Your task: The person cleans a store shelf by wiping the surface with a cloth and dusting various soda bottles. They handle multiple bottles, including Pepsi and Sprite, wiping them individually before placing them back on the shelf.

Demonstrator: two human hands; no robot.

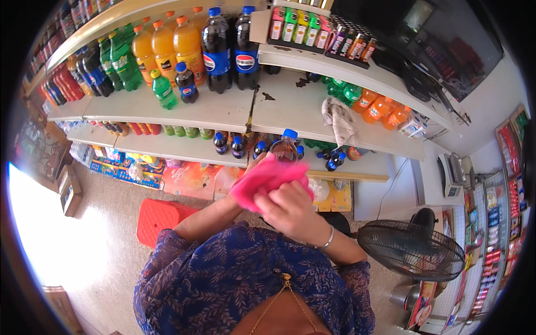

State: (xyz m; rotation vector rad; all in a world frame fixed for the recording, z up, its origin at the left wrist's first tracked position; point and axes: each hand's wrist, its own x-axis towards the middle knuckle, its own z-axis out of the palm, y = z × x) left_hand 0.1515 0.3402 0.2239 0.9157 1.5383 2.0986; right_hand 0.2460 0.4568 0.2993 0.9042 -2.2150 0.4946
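A large cola bottle with a blue cap (285,146) is held up before my chest, its lower part hidden behind a bright pink cloth (268,180). My right hand (287,207) grips the cloth against the bottle. Most of my left hand (256,162) is hidden behind the cloth; its wrist comes up at the cloth's left edge, and what its fingers close on cannot be seen. Beyond them, on the upper shelf (167,111), stand a small green soda bottle (163,90) and a small cola bottle (186,83), in front of large orange and cola bottles.
A grey rag (340,119) hangs over the shelf edge at the right. Small cola bottles (238,146) line the lower shelf. A red plastic stool (161,220) stands on the floor at my left, a black fan (412,251) at my right. Lighters (300,27) fill a display rack above.
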